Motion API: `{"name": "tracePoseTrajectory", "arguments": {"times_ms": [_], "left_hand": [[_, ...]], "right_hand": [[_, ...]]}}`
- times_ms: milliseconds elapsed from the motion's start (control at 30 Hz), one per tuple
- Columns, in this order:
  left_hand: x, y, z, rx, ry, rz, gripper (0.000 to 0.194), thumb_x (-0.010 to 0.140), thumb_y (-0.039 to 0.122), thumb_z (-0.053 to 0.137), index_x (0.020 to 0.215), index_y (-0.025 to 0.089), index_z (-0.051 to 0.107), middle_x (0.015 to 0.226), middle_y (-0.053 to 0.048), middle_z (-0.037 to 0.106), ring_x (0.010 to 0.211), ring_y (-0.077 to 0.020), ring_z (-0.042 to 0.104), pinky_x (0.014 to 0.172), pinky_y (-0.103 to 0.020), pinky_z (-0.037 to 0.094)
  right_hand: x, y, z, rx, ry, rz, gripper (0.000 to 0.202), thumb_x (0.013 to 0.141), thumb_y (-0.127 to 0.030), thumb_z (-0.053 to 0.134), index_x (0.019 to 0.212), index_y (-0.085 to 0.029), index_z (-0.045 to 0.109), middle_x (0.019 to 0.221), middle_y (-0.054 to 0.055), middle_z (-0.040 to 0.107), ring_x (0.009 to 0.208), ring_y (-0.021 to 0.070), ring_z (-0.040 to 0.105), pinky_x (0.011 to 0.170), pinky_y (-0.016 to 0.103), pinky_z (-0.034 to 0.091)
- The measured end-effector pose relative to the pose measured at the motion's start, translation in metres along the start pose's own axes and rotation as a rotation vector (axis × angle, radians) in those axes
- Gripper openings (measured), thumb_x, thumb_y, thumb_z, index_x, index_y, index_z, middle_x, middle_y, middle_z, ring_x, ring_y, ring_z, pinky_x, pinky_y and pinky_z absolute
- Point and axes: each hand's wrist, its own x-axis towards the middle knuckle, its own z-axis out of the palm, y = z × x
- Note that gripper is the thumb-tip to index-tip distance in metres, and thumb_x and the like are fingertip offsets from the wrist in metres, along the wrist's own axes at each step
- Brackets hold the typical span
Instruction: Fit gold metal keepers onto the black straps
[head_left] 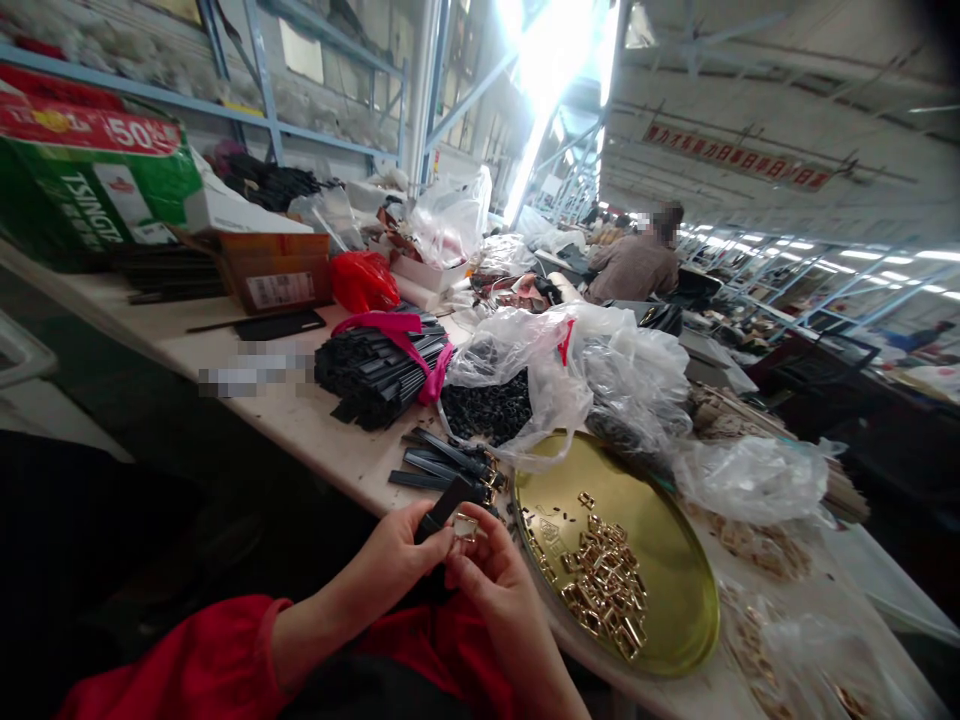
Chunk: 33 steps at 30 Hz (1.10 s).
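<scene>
Green-and-red cardboard box [97, 165]: on the green side I read "TSINGT" in white letters; on the red band, "50".
Brown cardboard carton [238, 262]: its white printed label [281, 290] is too small for me.
Long reddish banner [739, 155]: Chinese characters; I recognise only "日", repeated.
Round gold-coloured metal tray [667, 540]: one stamped mark [551, 530], not readable.

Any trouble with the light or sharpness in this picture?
Head view: glare bleaches the top centre, and the lower left sinks into darkness; head view: the left hand and right hand are readable; head view: pixelated squares hide a person's head and part of the table.
</scene>
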Motion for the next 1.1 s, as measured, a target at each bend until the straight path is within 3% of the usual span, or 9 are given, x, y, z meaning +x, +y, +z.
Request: {"name": "tracePoseTrajectory", "arguments": {"times_ms": [167,300,433,700,833,933,1100], "left_hand": [[-0.01,0.006,0.003,0.1,-0.06,-0.085,0.031,0.074,0.045,0.054,0.077,0.015,0.051,0.048,0.01,0.037,0.041,-0.0059,0.029,0.039,-0.018,0.023],[-0.013,0.001,-0.003,0.181,-0.132,-0.072,0.038,0.078,0.054,0.043,0.082,0.016,0.047,0.05,0.008,0.04,0.04,-0.0068,0.03,0.038,-0.019,0.022],[-0.019,-0.001,-0.011,0.357,-0.133,-0.025,0.034,0.082,0.048,0.038,0.079,0.016,0.05,0.056,0.006,0.044,0.049,-0.0091,0.039,0.045,-0.019,0.03],[-0.019,0.006,-0.018,0.683,-0.284,0.064,0.029,0.087,0.034,0.036,0.078,0.017,0.057,0.073,0.0,0.059,0.065,-0.0133,0.05,0.059,-0.02,0.037],[-0.012,0.003,-0.016,0.705,-0.25,0.075,0.028,0.088,0.031,0.034,0.079,0.016,0.056,0.075,-0.002,0.06,0.067,-0.0143,0.052,0.06,-0.021,0.038],[-0.01,0.001,-0.014,0.689,-0.244,0.002,0.028,0.087,0.033,0.036,0.077,0.016,0.055,0.072,-0.002,0.059,0.064,-0.0142,0.051,0.058,-0.022,0.038],[-0.011,-0.002,-0.015,0.474,-0.257,-0.053,0.028,0.085,0.038,0.04,0.081,0.015,0.053,0.072,-0.001,0.057,0.065,-0.0141,0.052,0.058,-0.022,0.04]], "right_hand": [[-0.003,0.006,-0.006,-0.239,0.126,-0.125,0.022,0.071,-0.031,0.068,0.089,-0.02,0.063,0.072,-0.002,0.061,0.065,0.0111,0.055,0.063,0.024,0.045],[-0.002,0.005,-0.005,0.09,0.243,-0.002,0.028,0.062,-0.032,0.075,0.082,-0.019,0.061,0.067,-0.004,0.062,0.058,0.0083,0.055,0.059,0.022,0.047],[-0.004,0.003,0.006,0.448,0.355,0.138,0.037,0.054,-0.024,0.081,0.084,-0.019,0.06,0.07,-0.004,0.064,0.06,0.0055,0.059,0.058,0.016,0.049],[-0.007,0.02,0.011,0.535,0.393,0.279,0.044,0.05,-0.026,0.083,0.085,-0.018,0.058,0.062,-0.006,0.06,0.051,0.0031,0.056,0.05,0.011,0.046],[-0.004,0.03,0.016,0.438,0.299,0.175,0.033,0.059,-0.031,0.078,0.078,-0.017,0.056,0.059,-0.007,0.058,0.045,0.0019,0.049,0.044,0.011,0.04],[-0.001,0.032,0.015,0.368,0.345,0.044,0.028,0.066,-0.034,0.073,0.071,-0.018,0.051,0.052,-0.01,0.051,0.042,0.0017,0.043,0.043,0.012,0.036],[-0.001,0.034,0.013,0.234,0.349,0.006,0.025,0.072,-0.037,0.068,0.078,-0.019,0.051,0.061,-0.008,0.054,0.048,0.0048,0.046,0.046,0.016,0.037]]}}
